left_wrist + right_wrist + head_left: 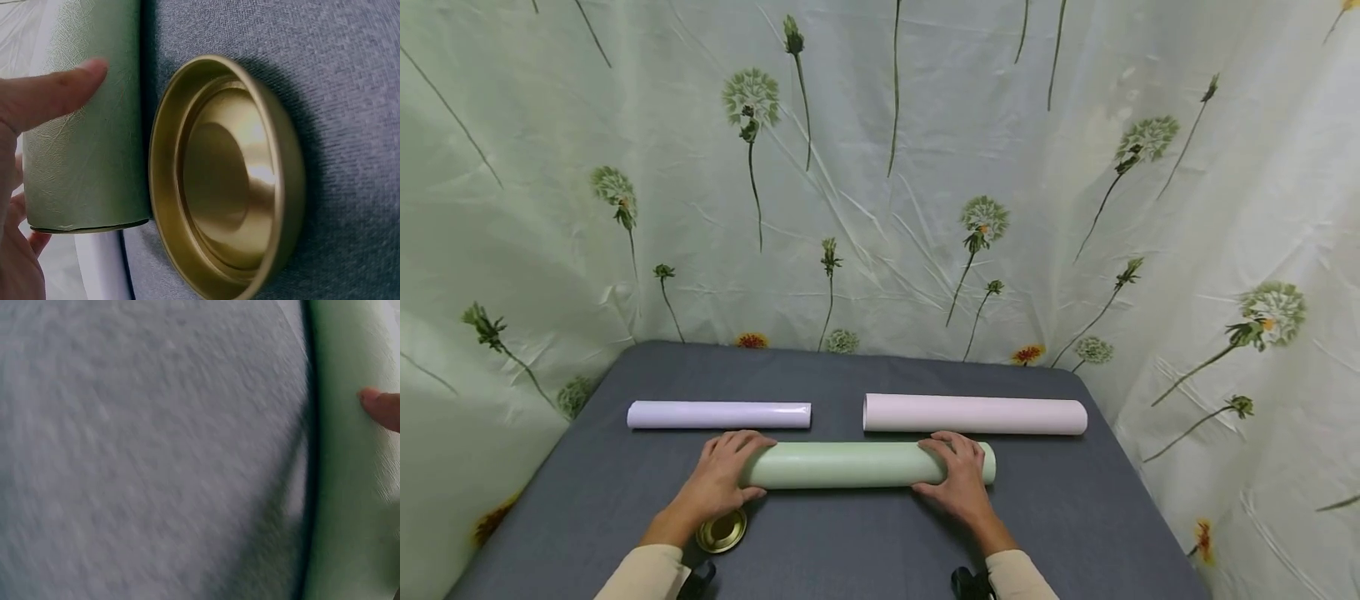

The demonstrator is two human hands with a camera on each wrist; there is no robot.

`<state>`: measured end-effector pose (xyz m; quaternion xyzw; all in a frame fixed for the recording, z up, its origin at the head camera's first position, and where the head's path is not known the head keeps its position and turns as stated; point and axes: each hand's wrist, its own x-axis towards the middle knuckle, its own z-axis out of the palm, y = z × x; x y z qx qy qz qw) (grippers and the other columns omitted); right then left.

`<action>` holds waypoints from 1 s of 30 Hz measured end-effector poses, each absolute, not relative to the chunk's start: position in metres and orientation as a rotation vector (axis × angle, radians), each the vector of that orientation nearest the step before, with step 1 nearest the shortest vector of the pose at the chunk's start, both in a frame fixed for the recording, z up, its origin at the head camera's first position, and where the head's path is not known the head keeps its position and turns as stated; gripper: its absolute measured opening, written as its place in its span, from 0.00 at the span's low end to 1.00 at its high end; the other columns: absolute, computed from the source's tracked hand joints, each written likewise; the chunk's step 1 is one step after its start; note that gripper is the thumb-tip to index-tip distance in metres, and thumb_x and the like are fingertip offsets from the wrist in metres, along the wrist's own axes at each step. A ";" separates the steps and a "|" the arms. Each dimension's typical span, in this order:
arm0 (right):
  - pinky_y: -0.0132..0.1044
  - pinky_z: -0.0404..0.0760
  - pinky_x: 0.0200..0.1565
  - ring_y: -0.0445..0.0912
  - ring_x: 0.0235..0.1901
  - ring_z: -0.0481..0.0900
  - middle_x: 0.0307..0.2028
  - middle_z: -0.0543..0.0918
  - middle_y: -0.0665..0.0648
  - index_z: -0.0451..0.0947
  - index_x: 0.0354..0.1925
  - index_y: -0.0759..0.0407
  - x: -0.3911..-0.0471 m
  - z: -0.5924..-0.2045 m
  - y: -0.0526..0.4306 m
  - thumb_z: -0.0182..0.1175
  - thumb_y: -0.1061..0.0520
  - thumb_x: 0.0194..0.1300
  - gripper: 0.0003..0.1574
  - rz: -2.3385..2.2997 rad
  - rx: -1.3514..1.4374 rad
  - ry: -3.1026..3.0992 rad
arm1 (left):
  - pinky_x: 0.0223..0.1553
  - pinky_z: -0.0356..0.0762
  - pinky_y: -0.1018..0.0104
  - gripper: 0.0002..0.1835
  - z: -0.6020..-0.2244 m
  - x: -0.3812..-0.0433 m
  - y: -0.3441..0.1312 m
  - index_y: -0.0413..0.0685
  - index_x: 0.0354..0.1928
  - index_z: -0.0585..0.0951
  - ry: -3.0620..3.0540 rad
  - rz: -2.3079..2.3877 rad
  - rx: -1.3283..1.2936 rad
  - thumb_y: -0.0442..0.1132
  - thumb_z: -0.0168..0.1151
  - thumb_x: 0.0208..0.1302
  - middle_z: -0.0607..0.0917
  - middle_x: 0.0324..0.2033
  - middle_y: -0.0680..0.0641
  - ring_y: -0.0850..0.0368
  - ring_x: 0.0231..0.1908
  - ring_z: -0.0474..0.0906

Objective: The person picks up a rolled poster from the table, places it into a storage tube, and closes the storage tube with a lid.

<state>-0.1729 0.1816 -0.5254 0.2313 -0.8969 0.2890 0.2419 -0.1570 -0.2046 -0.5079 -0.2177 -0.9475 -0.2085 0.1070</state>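
Observation:
A pale green tube [842,465] with a finely creased surface lies crosswise on the table. Its left end is held by my left hand [718,475], fingers over the far side and thumb on the near side. Towards the other end my right hand [958,479] grips it in the same way. In the right wrist view the thumb [382,409] presses on the tube's side. Just below the left hand sits a round gold metal lid [215,175], its hollow side showing, close beside the tube's end.
Behind the green tube lie a lilac tube [718,415] at left and a wider pale pink tube [973,414] at right. A dark grey cloth covers the table [835,550]. A white curtain [865,208] printed with dandelions hangs behind it and at both sides.

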 end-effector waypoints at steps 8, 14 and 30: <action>0.61 0.54 0.52 0.61 0.51 0.70 0.49 0.76 0.61 0.80 0.44 0.55 -0.176 -0.521 0.191 0.83 0.58 0.29 0.38 0.869 0.638 -2.464 | 0.52 0.62 0.35 0.35 -0.499 -0.163 -0.209 0.52 0.54 0.78 -2.797 -0.696 -0.689 0.47 0.81 0.39 0.78 0.52 0.48 0.42 0.54 0.71; 0.60 0.53 0.52 0.60 0.51 0.70 0.49 0.77 0.65 0.81 0.46 0.58 -0.179 -0.516 0.204 0.83 0.55 0.29 0.40 0.939 0.656 -2.438 | 0.50 0.62 0.34 0.32 -0.488 -0.173 -0.224 0.48 0.52 0.79 -2.775 -0.769 -0.640 0.57 0.74 0.47 0.79 0.51 0.44 0.39 0.54 0.72; 0.66 0.62 0.51 0.64 0.52 0.72 0.49 0.78 0.66 0.78 0.51 0.64 -0.212 -0.479 0.292 0.78 0.61 0.40 0.36 0.924 0.496 -2.555 | 0.49 0.65 0.31 0.34 -0.470 -0.210 -0.289 0.37 0.56 0.74 -2.875 -0.689 -0.514 0.35 0.77 0.45 0.74 0.52 0.30 0.28 0.53 0.70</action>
